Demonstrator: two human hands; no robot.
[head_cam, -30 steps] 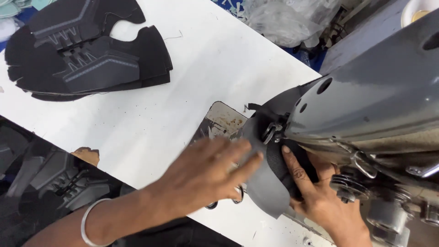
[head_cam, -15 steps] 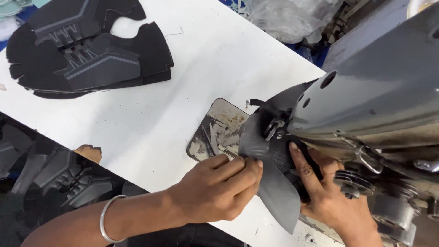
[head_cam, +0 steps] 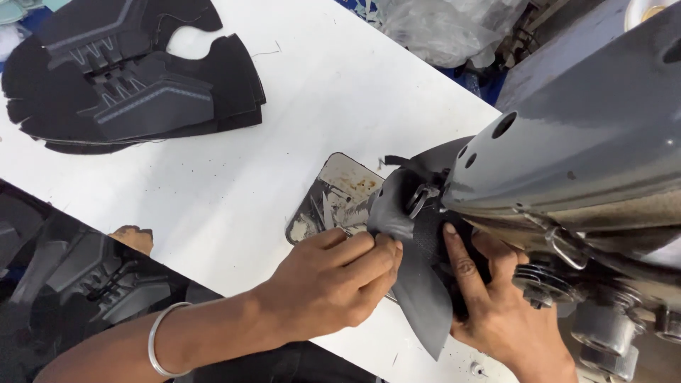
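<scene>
- The fingers (head_cam: 369, 250) of the left hand (head_cam: 323, 284) are curled shut, pinching the near-left edge of a dark grey shoe-upper piece (head_cam: 418, 291) and drawing it taut.
- The right hand (head_cam: 500, 308) lies spread on the same piece, its forefinger pressed flat against the material close to the presser foot (head_cam: 418, 201); these fingers are open and pushing down, not gripping.
- The piece sits under the head of a grey sewing machine (head_cam: 589, 149) at the right of the scene, one pointed flap hanging off toward the near edge of the bench (head_cam: 248, 191).
- A worn metal plate (head_cam: 333, 198), scuffed and stained, lies set in the bench just left of the needle area, partly hidden by the left hand.
- A silver bangle (head_cam: 162, 340) circles the left wrist.
- Far left on the bench, well apart from the hands, lies a stack of cut black uppers (head_cam: 128, 78); more dark pieces (head_cam: 71, 276) sit in shadow at near left.
- Clear plastic bags (head_cam: 440, 28) are heaped at the far side.
- Judged from here, the risk is at the right forefinger: it rests so near the foot that a slip forward could bring it under the needle. An uneven pull from the left hand could also skew or pucker the seam.
</scene>
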